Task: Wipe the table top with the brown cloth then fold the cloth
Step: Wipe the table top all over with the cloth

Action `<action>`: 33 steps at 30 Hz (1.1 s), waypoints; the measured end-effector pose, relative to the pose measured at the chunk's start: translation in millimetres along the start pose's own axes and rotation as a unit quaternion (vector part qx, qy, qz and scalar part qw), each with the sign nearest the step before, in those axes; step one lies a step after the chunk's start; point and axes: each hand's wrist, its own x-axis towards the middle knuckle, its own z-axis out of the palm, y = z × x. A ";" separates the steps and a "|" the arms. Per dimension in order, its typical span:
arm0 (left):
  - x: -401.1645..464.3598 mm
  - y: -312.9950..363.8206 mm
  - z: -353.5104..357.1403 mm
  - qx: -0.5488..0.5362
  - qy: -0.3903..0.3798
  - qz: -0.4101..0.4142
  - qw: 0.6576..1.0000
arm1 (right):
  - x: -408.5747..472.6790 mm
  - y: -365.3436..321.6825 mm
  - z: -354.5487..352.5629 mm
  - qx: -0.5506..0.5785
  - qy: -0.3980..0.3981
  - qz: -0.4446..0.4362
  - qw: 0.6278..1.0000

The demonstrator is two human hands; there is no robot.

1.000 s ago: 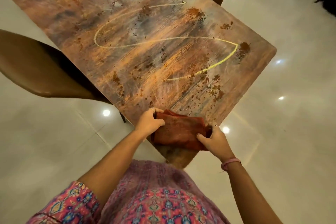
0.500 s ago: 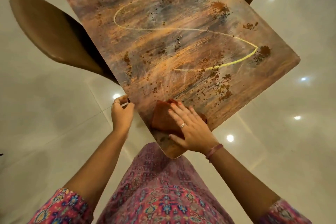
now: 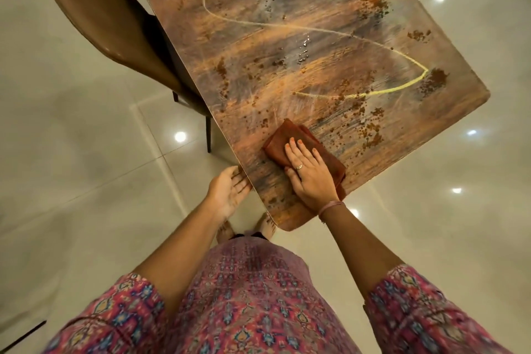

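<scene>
Left hand (image 3: 230, 192) has let go of the table edge and now cups open beside it, while the right hand (image 3: 309, 169) keeps its fingers spread flat on the folded rust-brown cloth (image 3: 283, 138). Ahead of it, the streaky wooden table top (image 3: 287, 52) shows crumbs and a yellow squiggle (image 3: 402, 86), over glossy pale floor tiles (image 3: 86, 152).

The cloth (image 3: 304, 149) lies on the table top (image 3: 301, 46) under the right hand (image 3: 309, 174) fingers (image 3: 297, 149). The left hand (image 3: 230, 192) fingers (image 3: 242, 185) lie at the table edge, with the chair (image 3: 100, 17) beyond them.
</scene>
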 end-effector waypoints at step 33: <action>18.0 -18.5 -21.0 -0.098 -0.029 -0.015 0.995 | -71.7 -26.6 8.8 0.002 -0.129 -0.120 0.984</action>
